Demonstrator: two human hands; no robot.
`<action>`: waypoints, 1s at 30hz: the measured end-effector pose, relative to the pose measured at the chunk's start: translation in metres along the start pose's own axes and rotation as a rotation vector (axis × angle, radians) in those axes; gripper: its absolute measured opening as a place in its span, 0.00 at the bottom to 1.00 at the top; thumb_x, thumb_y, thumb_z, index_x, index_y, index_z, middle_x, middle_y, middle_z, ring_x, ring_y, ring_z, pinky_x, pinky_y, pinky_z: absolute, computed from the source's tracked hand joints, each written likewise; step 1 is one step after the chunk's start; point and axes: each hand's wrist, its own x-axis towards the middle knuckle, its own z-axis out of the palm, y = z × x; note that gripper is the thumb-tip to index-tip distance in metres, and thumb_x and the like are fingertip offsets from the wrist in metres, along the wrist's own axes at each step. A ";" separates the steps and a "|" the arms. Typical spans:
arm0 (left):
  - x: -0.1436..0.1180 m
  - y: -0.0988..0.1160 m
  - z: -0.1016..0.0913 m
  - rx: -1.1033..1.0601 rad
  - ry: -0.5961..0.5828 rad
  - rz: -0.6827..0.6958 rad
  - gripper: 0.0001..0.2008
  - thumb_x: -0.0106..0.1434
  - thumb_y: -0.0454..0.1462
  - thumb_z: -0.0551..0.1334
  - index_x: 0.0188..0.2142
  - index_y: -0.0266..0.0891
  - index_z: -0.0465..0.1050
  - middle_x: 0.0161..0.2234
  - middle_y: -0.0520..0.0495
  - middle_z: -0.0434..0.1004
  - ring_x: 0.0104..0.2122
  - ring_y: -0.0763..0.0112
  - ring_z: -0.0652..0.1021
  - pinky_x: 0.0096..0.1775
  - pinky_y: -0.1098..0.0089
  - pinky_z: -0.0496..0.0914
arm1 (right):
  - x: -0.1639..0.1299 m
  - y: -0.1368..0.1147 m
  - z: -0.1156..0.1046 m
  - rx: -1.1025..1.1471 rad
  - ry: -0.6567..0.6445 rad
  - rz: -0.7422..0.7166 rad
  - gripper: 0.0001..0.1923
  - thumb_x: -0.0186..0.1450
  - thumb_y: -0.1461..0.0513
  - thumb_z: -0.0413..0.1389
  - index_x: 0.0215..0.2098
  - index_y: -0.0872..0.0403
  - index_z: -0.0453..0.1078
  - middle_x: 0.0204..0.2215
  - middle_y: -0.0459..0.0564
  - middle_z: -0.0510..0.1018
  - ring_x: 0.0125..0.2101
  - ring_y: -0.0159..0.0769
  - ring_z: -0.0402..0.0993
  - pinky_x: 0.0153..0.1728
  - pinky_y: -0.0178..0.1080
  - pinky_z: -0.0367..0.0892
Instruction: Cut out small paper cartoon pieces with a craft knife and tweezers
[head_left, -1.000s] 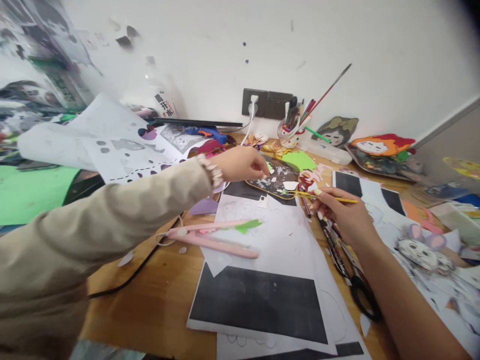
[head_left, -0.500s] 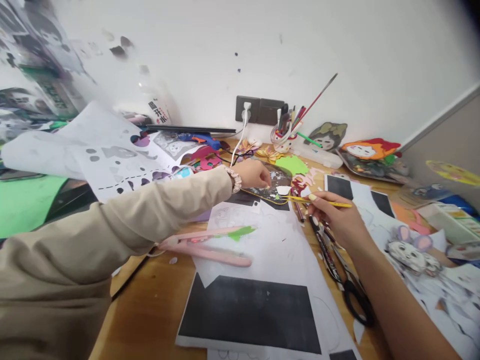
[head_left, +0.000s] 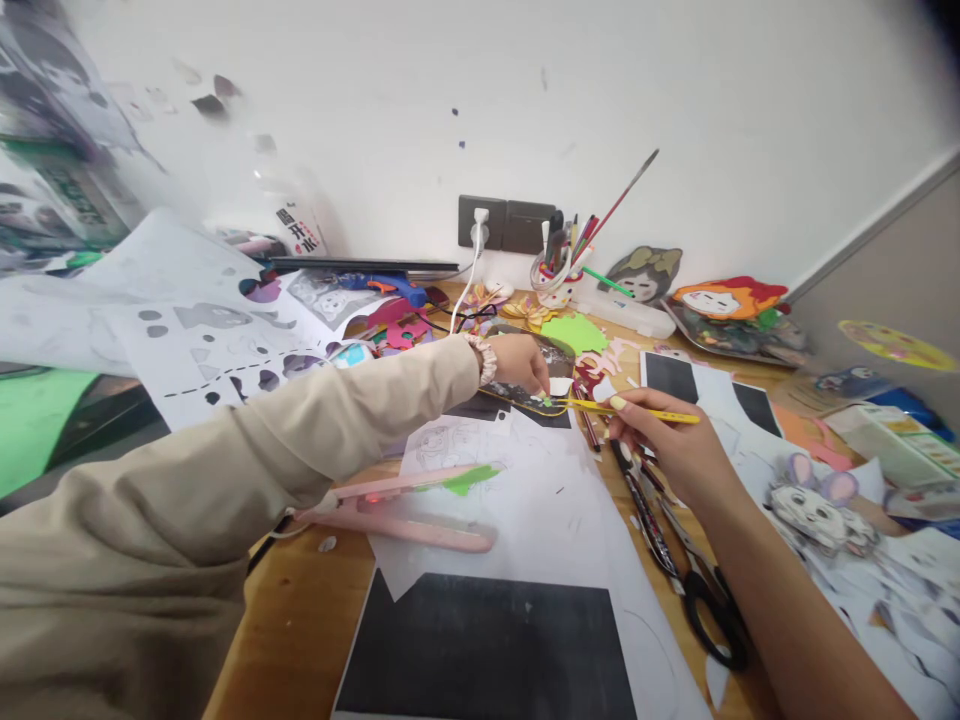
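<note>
My left hand (head_left: 525,362) reaches over a dark, speckled board with a yellow edge (head_left: 499,397). Its fingers are bent and drawn together, tips down at a small green piece (head_left: 547,401); whether they grip it cannot be made out. From the right, my right hand (head_left: 654,425) holds thin yellow tweezers (head_left: 679,416), whose tip meets the same green piece. A white scrap (head_left: 561,386) lies just behind. Nearer me, a pink hair straightener (head_left: 442,533) lies with its arms apart and a red light on. A green leaf-shaped piece (head_left: 471,480) rests at its upper arm.
Black-handled scissors (head_left: 712,618) and dark pens lie below my right wrist. A black sheet (head_left: 480,645) covers the front. A pen cup (head_left: 556,285) stands by the wall socket (head_left: 495,224), with a white cable (head_left: 459,290) running down. Paper cutouts crowd the right; printed sheets, the left.
My left hand has moved right and down, its fingertips now at the small green piece. The tweezers stay in my right hand near it. The whole view has shifted slightly.
</note>
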 end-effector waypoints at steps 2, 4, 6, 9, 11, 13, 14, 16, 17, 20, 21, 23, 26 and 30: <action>0.001 0.000 0.002 -0.006 -0.002 -0.005 0.12 0.49 0.35 0.58 0.33 0.35 0.74 0.30 0.49 0.76 0.29 0.75 0.72 0.32 0.78 0.62 | 0.000 0.001 -0.001 -0.009 -0.009 -0.003 0.08 0.54 0.58 0.53 0.27 0.55 0.67 0.17 0.45 0.70 0.15 0.22 0.59 0.16 0.27 0.55; 0.002 0.000 0.003 -0.008 -0.003 -0.008 0.12 0.49 0.35 0.58 0.33 0.34 0.74 0.29 0.49 0.76 0.29 0.74 0.72 0.32 0.78 0.62 | 0.000 0.001 -0.002 -0.011 -0.008 0.002 0.08 0.54 0.58 0.53 0.28 0.55 0.67 0.17 0.45 0.70 0.15 0.23 0.60 0.15 0.27 0.55; 0.003 0.000 0.004 -0.006 -0.003 -0.012 0.12 0.49 0.36 0.58 0.33 0.34 0.74 0.28 0.49 0.76 0.28 0.75 0.72 0.31 0.78 0.62 | 0.000 0.000 -0.001 -0.015 -0.008 0.011 0.09 0.54 0.58 0.53 0.28 0.55 0.67 0.17 0.45 0.70 0.15 0.22 0.60 0.15 0.27 0.55; 0.003 -0.001 0.007 0.008 0.001 -0.022 0.12 0.48 0.37 0.58 0.32 0.35 0.74 0.28 0.50 0.76 0.28 0.77 0.72 0.30 0.79 0.62 | -0.001 -0.001 -0.001 -0.028 -0.013 0.011 0.08 0.54 0.58 0.53 0.28 0.55 0.67 0.17 0.45 0.70 0.15 0.22 0.59 0.15 0.27 0.55; 0.004 -0.001 0.008 0.025 0.015 -0.034 0.11 0.48 0.37 0.58 0.32 0.36 0.74 0.28 0.51 0.76 0.28 0.77 0.72 0.30 0.80 0.62 | -0.001 -0.001 0.000 -0.038 -0.016 0.004 0.08 0.54 0.58 0.53 0.27 0.55 0.67 0.17 0.45 0.70 0.16 0.22 0.59 0.16 0.27 0.55; 0.005 -0.003 0.009 0.050 0.040 -0.051 0.12 0.48 0.37 0.58 0.32 0.36 0.74 0.29 0.51 0.75 0.28 0.77 0.72 0.30 0.79 0.62 | 0.000 -0.001 -0.001 -0.044 -0.005 -0.001 0.08 0.54 0.58 0.53 0.27 0.56 0.67 0.17 0.45 0.70 0.16 0.22 0.60 0.17 0.27 0.56; 0.006 -0.004 0.009 0.065 0.056 -0.062 0.12 0.48 0.38 0.58 0.32 0.37 0.74 0.29 0.51 0.75 0.28 0.76 0.72 0.31 0.79 0.62 | 0.000 0.000 -0.001 -0.046 0.010 0.000 0.08 0.54 0.58 0.53 0.27 0.56 0.67 0.17 0.45 0.70 0.16 0.22 0.60 0.16 0.27 0.56; 0.008 -0.006 0.008 0.104 0.091 -0.084 0.11 0.48 0.38 0.57 0.31 0.37 0.74 0.29 0.51 0.75 0.29 0.75 0.72 0.31 0.78 0.62 | 0.000 0.000 -0.001 -0.040 0.050 0.013 0.08 0.54 0.58 0.53 0.26 0.56 0.66 0.17 0.45 0.70 0.16 0.23 0.60 0.16 0.27 0.56; 0.009 -0.006 0.008 0.127 0.106 -0.094 0.11 0.48 0.38 0.57 0.31 0.38 0.74 0.29 0.50 0.75 0.29 0.74 0.72 0.30 0.77 0.62 | 0.000 0.000 -0.001 -0.034 0.072 0.025 0.08 0.53 0.58 0.54 0.26 0.56 0.66 0.17 0.45 0.70 0.16 0.23 0.60 0.15 0.27 0.56; 0.012 -0.007 0.007 0.202 0.135 -0.120 0.11 0.48 0.37 0.56 0.30 0.38 0.74 0.29 0.49 0.75 0.30 0.72 0.72 0.29 0.76 0.62 | 0.001 0.000 -0.002 -0.010 0.108 0.065 0.08 0.52 0.58 0.54 0.26 0.56 0.66 0.17 0.45 0.70 0.15 0.24 0.61 0.15 0.28 0.56; 0.014 -0.007 0.007 0.229 0.137 -0.130 0.11 0.48 0.37 0.56 0.30 0.38 0.74 0.29 0.49 0.75 0.29 0.71 0.72 0.29 0.75 0.61 | 0.001 0.000 -0.002 -0.005 0.112 0.072 0.08 0.52 0.58 0.54 0.26 0.56 0.66 0.17 0.45 0.70 0.15 0.24 0.61 0.15 0.28 0.56; 0.016 -0.006 0.007 0.281 0.130 -0.146 0.11 0.47 0.37 0.57 0.30 0.38 0.74 0.29 0.47 0.75 0.29 0.69 0.72 0.28 0.74 0.61 | 0.000 -0.001 -0.002 -0.003 0.115 0.075 0.08 0.52 0.58 0.54 0.26 0.56 0.66 0.17 0.45 0.70 0.16 0.24 0.61 0.15 0.28 0.56; 0.020 -0.003 0.008 0.350 0.110 -0.158 0.10 0.47 0.36 0.57 0.29 0.38 0.74 0.29 0.45 0.75 0.29 0.68 0.71 0.29 0.72 0.62 | 0.000 -0.001 -0.003 -0.015 0.105 0.067 0.08 0.53 0.58 0.54 0.26 0.56 0.66 0.17 0.45 0.70 0.16 0.24 0.61 0.16 0.28 0.56; 0.025 0.002 0.011 0.433 0.111 -0.155 0.09 0.47 0.36 0.57 0.28 0.36 0.73 0.31 0.43 0.74 0.31 0.66 0.71 0.31 0.71 0.61 | 0.000 -0.001 -0.003 -0.031 0.096 0.063 0.08 0.53 0.58 0.54 0.26 0.55 0.66 0.17 0.45 0.70 0.17 0.23 0.61 0.17 0.28 0.56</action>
